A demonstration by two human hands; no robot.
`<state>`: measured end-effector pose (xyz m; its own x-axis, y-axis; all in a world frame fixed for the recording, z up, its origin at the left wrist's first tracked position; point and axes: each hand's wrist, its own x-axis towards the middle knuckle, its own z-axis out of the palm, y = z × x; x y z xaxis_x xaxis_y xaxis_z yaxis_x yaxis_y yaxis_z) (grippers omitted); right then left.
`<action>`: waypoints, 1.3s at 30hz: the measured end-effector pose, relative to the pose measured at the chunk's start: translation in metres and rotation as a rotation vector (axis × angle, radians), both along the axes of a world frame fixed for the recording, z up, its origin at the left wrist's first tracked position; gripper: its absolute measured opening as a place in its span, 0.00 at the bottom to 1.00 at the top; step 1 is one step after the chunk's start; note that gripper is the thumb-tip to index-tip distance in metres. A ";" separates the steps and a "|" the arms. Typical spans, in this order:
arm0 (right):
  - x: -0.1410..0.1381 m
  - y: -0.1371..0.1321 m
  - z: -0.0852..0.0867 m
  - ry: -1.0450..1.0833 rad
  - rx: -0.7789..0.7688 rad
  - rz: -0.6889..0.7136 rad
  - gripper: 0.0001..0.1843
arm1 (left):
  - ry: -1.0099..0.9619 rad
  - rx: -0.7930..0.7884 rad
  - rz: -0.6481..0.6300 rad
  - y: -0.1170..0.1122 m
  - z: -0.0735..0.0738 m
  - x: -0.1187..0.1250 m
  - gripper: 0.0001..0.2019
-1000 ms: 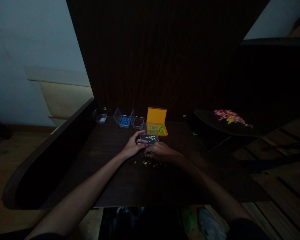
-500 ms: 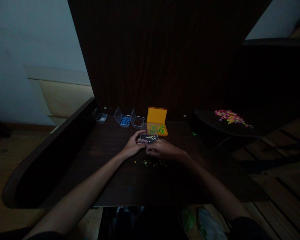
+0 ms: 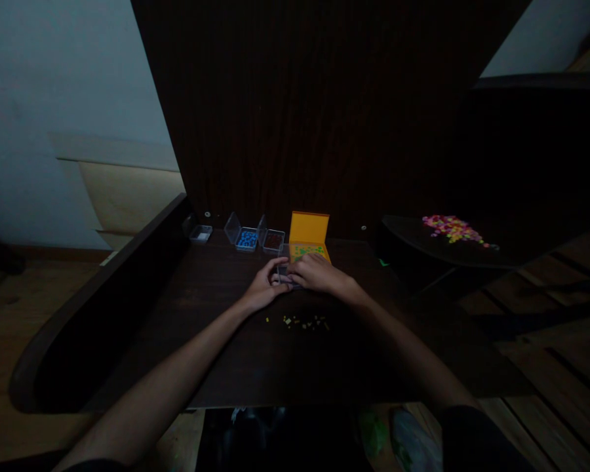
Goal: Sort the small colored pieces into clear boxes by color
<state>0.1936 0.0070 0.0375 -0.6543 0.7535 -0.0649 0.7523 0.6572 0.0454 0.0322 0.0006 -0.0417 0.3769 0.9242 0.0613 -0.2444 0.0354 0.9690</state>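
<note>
My left hand (image 3: 266,286) grips the left side of a small clear plastic box (image 3: 283,269), with fingers and thumb around its edge. Curled over the same box is my right hand (image 3: 315,271), fingers bent down into or against it; their tips and anything in them are hidden. It covers most of the box's contents. On the dark tabletop nearer to me lie several small pale-yellow pieces (image 3: 305,324). Just behind my hands stands an open orange case (image 3: 309,227) with green pieces in its tray, its front partly covered by my right hand.
To the left at the back are an open clear box of blue pieces (image 3: 246,238), another of dark brown pieces (image 3: 274,240), and a small clear box (image 3: 201,233) with something white. Pink, orange and yellow pieces (image 3: 453,229) are heaped on a side ledge. A raised side panel (image 3: 103,295) borders the left.
My right hand has moved up and forward over the clear box, covering the pale pieces seen inside it. My left hand stays on the box, nearly unmoved.
</note>
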 end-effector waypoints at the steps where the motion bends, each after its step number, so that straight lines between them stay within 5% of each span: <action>1: -0.001 0.001 0.000 -0.005 -0.007 0.000 0.14 | -0.002 0.001 0.002 0.000 0.000 0.000 0.34; 10: 0.012 0.002 0.005 0.125 -0.024 0.016 0.14 | -0.042 -0.014 -0.002 0.000 0.000 0.001 0.34; 16: 0.018 -0.021 0.007 0.288 -0.081 0.101 0.11 | -0.031 0.007 -0.001 0.001 -0.001 0.000 0.33; 22: 0.013 -0.042 -0.014 0.242 -0.220 0.294 0.08 | 0.003 0.025 0.034 0.002 -0.002 -0.001 0.33; 28: 0.009 -0.047 -0.033 0.170 -0.236 0.258 0.07 | 0.020 0.017 0.044 0.001 -0.001 -0.001 0.32; 39: 0.023 -0.032 -0.003 0.279 -0.120 0.093 0.12 | 0.007 0.027 0.027 0.001 0.000 -0.001 0.33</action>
